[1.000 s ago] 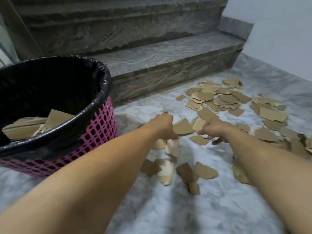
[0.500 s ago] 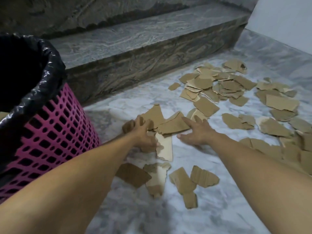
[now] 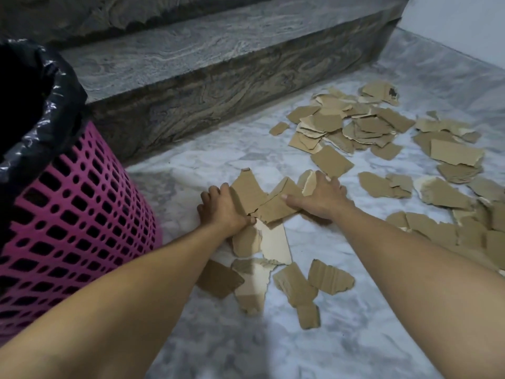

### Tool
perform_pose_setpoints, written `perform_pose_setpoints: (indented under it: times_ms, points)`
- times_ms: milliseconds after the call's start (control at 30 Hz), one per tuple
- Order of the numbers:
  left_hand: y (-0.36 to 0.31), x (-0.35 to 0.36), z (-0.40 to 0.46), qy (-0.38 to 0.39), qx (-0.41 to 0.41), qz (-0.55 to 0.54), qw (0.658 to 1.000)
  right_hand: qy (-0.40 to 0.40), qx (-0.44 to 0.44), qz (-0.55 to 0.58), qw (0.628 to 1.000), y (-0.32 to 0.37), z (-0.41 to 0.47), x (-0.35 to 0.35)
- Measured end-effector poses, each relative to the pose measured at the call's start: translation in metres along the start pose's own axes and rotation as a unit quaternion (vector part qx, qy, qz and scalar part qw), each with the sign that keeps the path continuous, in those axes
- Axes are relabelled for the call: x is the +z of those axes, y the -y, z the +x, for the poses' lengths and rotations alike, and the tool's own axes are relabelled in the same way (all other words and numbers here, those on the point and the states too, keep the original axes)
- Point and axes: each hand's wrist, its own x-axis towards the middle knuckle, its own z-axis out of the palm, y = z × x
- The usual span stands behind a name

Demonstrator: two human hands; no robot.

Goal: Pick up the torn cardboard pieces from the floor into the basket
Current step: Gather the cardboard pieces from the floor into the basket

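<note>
At mid-frame we see a small heap of torn cardboard pieces [image 3: 269,199] on the marble floor [image 3: 355,337], our left hand [image 3: 222,207] gripping its left edge, our right hand [image 3: 318,196] pressing flat on it, the pink basket [image 3: 73,214] at left.

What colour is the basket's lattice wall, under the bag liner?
Pink, on the basket; the liner folded over its rim is black. Head view shows it.
</note>
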Motion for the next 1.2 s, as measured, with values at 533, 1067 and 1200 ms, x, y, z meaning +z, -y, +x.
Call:
perform_pose_setpoints:
  times_ms: [533, 1067, 1200]
  points:
    - [-0.019, -0.011, -0.011, 0.148, 0.019, -0.144, 0.978, 0.068, -0.080, -0.044, 0.993, 0.011, -0.005, 0.006]
    - [0.004, -0.032, -0.017, 0.044, -0.086, -0.409, 0.907, 0.134, -0.042, 0.126, 0.982, -0.002, -0.037, -0.028]
    - [0.018, -0.038, -0.036, 0.118, -0.080, -0.363, 0.921, 0.185, -0.017, 0.153, 0.971, -0.015, -0.061, -0.028]
